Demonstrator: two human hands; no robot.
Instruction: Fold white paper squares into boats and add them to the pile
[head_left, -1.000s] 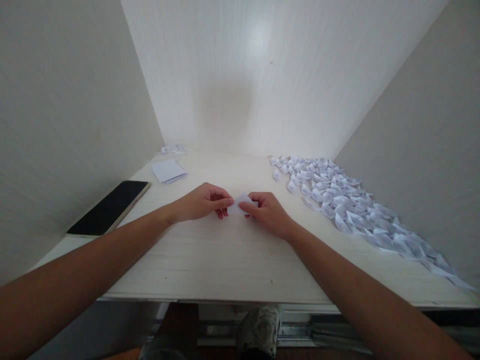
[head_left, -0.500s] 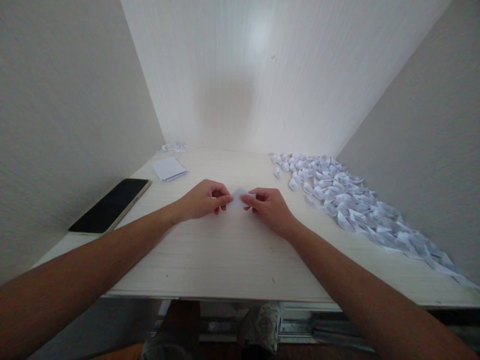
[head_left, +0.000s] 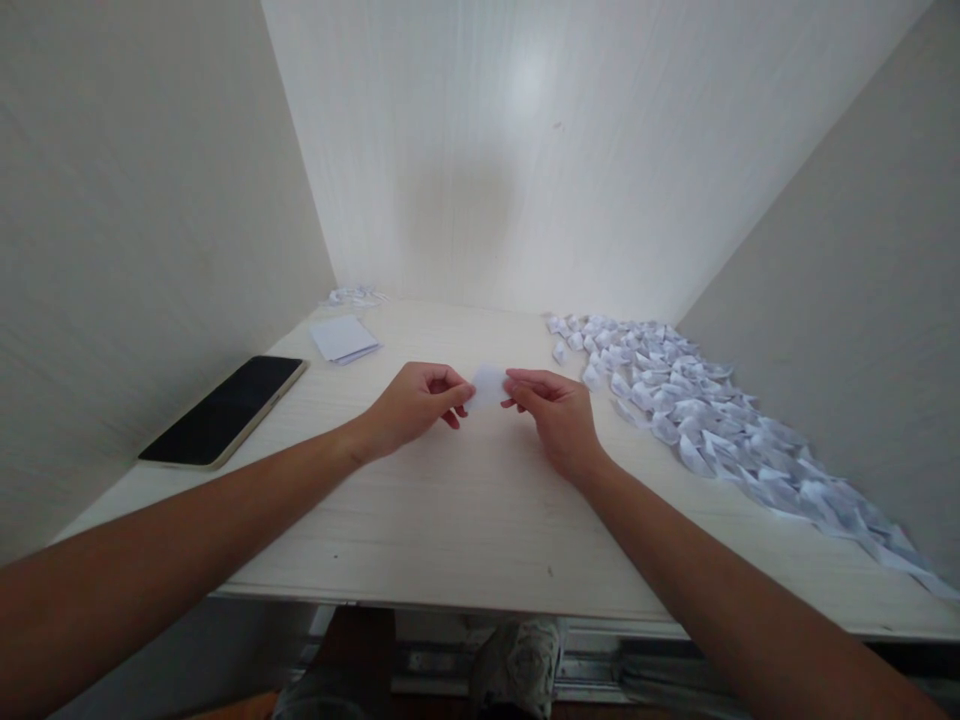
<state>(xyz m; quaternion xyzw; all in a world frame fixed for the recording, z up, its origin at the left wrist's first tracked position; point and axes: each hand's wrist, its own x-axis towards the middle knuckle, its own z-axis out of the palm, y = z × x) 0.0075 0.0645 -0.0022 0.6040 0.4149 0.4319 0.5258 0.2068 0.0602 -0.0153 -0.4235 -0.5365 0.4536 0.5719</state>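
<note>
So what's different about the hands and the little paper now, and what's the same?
The right hand has slid outward to the right, so its thumb is at the right edge of the small paper instead of over its middle. More paper shows between the hands. Nothing was let go: the left hand still pinches the left side. The phone, paper stack and folded-paper heap stayed put.

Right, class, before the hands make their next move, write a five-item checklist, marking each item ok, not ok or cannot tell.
1. Left hand pinching the small white paper: ok.
2. Right hand at that paper's opposite edge: ok.
3. Creases in that paper sharp: cannot tell, too little detail.
4. Phone apart from the left hand: ok.
5. Folded paper pieces laid out singly: not ok, most are heaped together.
</note>
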